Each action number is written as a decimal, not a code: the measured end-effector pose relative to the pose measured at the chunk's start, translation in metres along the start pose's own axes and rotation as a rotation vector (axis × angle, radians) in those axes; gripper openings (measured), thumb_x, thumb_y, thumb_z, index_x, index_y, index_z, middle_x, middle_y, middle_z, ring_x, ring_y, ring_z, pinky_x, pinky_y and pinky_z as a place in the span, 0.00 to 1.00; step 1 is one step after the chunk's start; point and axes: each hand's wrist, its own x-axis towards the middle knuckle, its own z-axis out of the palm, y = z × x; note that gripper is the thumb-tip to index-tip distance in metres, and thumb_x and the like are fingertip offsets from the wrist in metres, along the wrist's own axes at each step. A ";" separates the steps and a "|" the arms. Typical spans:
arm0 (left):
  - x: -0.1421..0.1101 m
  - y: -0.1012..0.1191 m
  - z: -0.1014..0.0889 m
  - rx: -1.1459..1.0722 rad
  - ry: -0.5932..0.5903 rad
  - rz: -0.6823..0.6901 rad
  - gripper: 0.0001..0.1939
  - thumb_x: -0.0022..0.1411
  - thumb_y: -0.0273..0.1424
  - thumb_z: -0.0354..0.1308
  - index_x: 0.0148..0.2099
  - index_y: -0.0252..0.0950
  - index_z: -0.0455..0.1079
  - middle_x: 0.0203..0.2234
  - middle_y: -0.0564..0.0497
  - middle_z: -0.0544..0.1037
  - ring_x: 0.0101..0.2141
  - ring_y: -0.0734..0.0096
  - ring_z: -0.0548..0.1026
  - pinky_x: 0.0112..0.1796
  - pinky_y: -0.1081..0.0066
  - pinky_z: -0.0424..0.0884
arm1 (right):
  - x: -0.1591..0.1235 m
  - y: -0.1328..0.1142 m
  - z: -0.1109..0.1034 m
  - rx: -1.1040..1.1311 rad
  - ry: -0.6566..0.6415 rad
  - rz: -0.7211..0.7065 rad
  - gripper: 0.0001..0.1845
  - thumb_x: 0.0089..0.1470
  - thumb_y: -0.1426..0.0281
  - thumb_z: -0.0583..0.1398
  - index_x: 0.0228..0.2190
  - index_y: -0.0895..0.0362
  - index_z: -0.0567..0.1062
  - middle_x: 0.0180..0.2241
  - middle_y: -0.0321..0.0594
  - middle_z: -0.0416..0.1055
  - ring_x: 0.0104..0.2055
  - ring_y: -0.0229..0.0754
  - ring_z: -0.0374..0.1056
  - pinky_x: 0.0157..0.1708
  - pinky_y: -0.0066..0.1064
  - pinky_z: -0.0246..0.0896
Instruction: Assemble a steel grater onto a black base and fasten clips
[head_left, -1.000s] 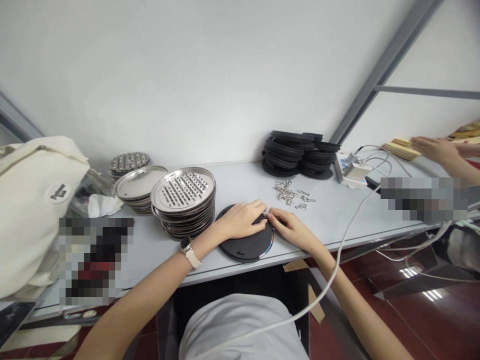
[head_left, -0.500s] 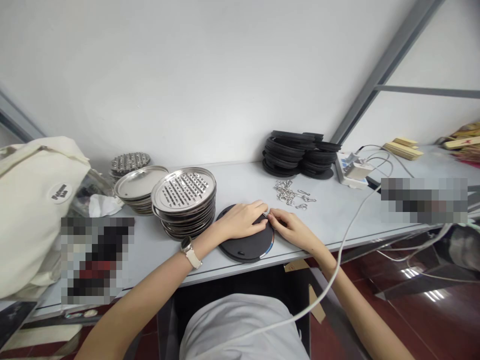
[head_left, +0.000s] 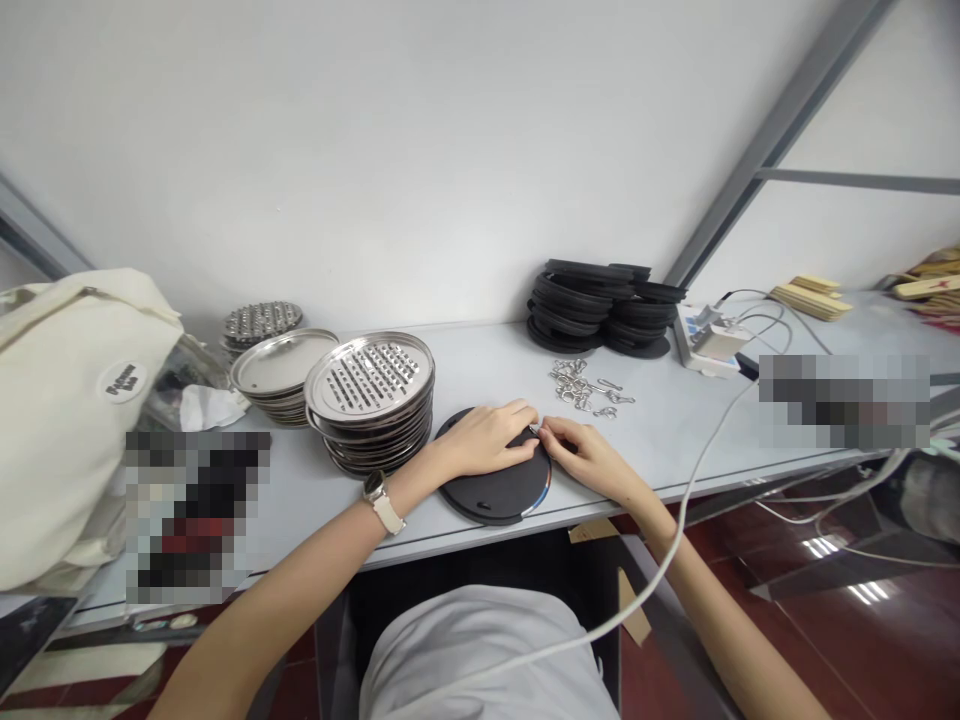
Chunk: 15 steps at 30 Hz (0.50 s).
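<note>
A black round disc (head_left: pixel 499 490) with a metal rim lies flat at the front edge of the grey table (head_left: pixel 675 430). My left hand (head_left: pixel 486 440) rests on the disc's far side, fingers curled and pressing it down, a watch on the wrist. My right hand (head_left: pixel 583 455) is at the disc's right edge, its fingertips pinching a small metal clip (head_left: pixel 534 429) where both hands meet. A loose pile of metal clips (head_left: pixel 586 386) lies just beyond the hands.
A stack of perforated steel trays (head_left: pixel 370 400) stands left of the disc, with plain trays (head_left: pixel 277 368) behind. Black rings (head_left: pixel 600 308) are stacked by the wall. A cream bag (head_left: pixel 71 400) sits far left, a power strip (head_left: pixel 709 342) and white cable (head_left: pixel 697 470) right.
Another person's hand at the far right, seen a second ago, has left the view. My hands stay at the same spot on the disc.
</note>
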 end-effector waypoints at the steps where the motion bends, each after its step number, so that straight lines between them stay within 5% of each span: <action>1: 0.000 0.000 0.000 -0.005 -0.002 0.001 0.07 0.66 0.35 0.49 0.41 0.36 0.63 0.37 0.51 0.71 0.32 0.71 0.71 0.30 0.70 0.63 | 0.000 0.001 0.000 0.004 -0.003 0.002 0.16 0.63 0.64 0.49 0.25 0.56 0.63 0.23 0.34 0.62 0.27 0.38 0.59 0.29 0.29 0.53; 15: 0.001 -0.002 0.004 -0.014 0.009 0.042 0.08 0.66 0.36 0.49 0.40 0.37 0.63 0.37 0.51 0.71 0.31 0.71 0.70 0.31 0.71 0.63 | -0.001 0.003 0.000 0.049 -0.006 0.034 0.15 0.61 0.65 0.50 0.23 0.56 0.60 0.20 0.31 0.56 0.24 0.36 0.52 0.25 0.28 0.48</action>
